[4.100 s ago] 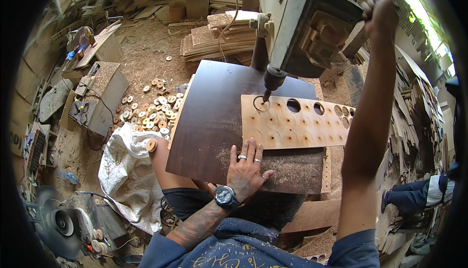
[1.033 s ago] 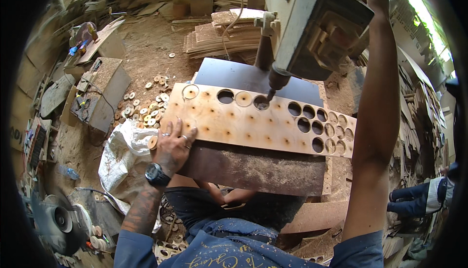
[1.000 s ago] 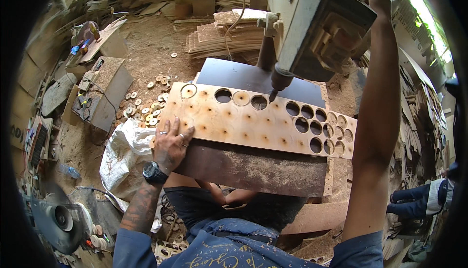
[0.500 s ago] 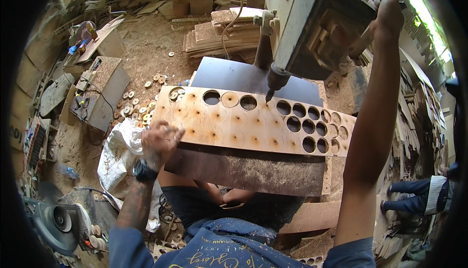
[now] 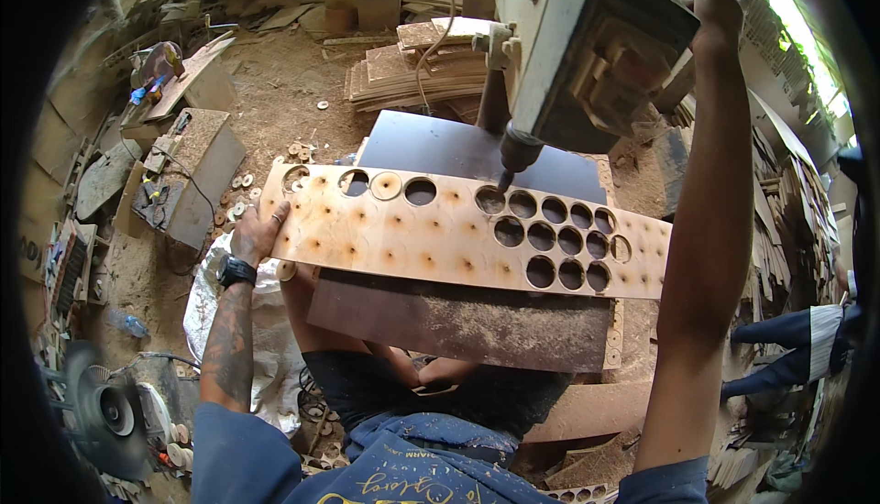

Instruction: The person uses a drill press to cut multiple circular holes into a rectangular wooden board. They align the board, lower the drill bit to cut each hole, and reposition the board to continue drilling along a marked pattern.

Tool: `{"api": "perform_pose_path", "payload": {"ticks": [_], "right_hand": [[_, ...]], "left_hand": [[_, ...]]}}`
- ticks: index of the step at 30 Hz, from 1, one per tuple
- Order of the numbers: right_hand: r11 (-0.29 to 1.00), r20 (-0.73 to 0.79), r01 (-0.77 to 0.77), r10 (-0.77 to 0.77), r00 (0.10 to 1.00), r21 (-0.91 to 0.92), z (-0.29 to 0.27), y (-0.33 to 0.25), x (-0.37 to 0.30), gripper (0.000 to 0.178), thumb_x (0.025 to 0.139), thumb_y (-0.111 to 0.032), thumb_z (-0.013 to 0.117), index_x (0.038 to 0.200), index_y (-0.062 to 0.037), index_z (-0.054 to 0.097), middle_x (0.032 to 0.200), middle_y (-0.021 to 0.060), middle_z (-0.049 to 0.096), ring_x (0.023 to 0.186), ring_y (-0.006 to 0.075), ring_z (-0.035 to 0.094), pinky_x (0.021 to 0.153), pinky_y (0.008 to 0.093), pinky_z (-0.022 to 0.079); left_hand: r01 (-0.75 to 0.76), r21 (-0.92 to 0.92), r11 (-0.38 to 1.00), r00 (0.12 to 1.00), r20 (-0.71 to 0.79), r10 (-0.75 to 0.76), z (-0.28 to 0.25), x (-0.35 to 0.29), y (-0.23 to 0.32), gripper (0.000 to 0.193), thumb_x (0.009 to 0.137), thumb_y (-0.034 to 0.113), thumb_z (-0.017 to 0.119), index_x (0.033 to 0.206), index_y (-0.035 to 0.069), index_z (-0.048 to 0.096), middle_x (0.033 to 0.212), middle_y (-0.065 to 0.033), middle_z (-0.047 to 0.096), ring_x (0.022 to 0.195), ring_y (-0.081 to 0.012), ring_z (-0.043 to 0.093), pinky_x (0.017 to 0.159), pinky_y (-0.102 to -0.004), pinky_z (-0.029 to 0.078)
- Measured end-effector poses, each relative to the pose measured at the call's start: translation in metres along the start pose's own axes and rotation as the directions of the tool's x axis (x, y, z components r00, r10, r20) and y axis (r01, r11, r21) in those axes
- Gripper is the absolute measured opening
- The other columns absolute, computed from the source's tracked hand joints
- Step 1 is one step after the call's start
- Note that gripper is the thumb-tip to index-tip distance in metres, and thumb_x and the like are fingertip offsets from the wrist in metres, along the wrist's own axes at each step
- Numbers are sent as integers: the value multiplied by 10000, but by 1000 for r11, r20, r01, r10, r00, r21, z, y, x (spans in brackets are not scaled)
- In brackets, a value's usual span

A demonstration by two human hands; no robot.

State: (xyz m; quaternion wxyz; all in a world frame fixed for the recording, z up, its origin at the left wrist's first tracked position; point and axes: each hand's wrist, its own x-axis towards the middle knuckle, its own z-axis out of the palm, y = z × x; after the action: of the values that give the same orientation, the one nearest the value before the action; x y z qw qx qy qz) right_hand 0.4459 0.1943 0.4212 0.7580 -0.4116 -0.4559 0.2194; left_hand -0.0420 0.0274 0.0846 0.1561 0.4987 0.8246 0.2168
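Note:
A long pale plywood board [image 5: 417,229] lies across a dark sheet [image 5: 458,321] on the drill press. Several round holes are cut through its middle and right part, and dark-centred scorched spots dot the rest. My left hand [image 5: 258,231] grips the board's left end, fingers on its top face. At the upper right, my right hand [image 5: 718,5] is raised and closed around the drill press's lever handle, which is mostly hidden by the hand. The drill chuck [image 5: 520,147] with its bit points down above one cut hole [image 5: 490,199].
Stacked wooden boards [image 5: 417,69] lie behind the press. Cut wooden discs [image 5: 246,181] and a white sack [image 5: 215,293] are on the ground at left. A fan [image 5: 110,412] stands lower left. Another person's legs [image 5: 779,344] show at right.
The board has slid left beneath the bit. My left hand has shifted left, from above the board's near edge to a grip on its end. My right hand moved slightly left, still on the lever.

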Motion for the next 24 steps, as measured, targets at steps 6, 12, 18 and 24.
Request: {"api": "perform_pose_path", "payload": {"ticks": [6, 12, 18, 24], "right_hand": [[997, -17, 59, -60, 998, -44, 0, -3, -7, 259, 901, -359, 439, 782, -133, 399, 568, -7, 347, 391, 102, 336, 342, 260, 256], [997, -47, 63, -61, 997, 36, -5, -4, -13, 181, 893, -219, 483, 781, -95, 414, 640, 29, 422, 472, 131, 392, 445, 263, 373], [985, -109, 156, -147, 983, 79, -4, -9, -30, 261, 893, -198, 533, 661, -148, 425, 554, -25, 387, 445, 118, 365, 456, 259, 370], [956, -71, 160, -147, 987, 247, -21, -13, -77, 384, 930, -247, 470, 604, -163, 286, 518, -33, 222, 419, 108, 178, 418, 284, 177]], "left_hand": [[-76, -64, 995, 997, -17, 75, 21, -11, 8, 716, 794, 624, 611, 1154, 5, 585, 970, -216, 676, 929, -362, 653, 807, -417, 510], [-54, -87, 995, 998, -29, 51, 31, -28, 34, 707, 791, 595, 631, 1116, -31, 592, 936, -237, 678, 886, -369, 668, 768, -413, 526], [-40, -122, 992, 999, -18, 38, 33, -29, 34, 596, 824, 497, 663, 1111, -21, 594, 915, -185, 692, 833, -275, 681, 738, -360, 526], [-32, -127, 991, 999, -30, 28, 31, -33, 39, 615, 807, 520, 677, 1082, -27, 611, 893, -193, 693, 816, -277, 685, 722, -364, 530]]}}
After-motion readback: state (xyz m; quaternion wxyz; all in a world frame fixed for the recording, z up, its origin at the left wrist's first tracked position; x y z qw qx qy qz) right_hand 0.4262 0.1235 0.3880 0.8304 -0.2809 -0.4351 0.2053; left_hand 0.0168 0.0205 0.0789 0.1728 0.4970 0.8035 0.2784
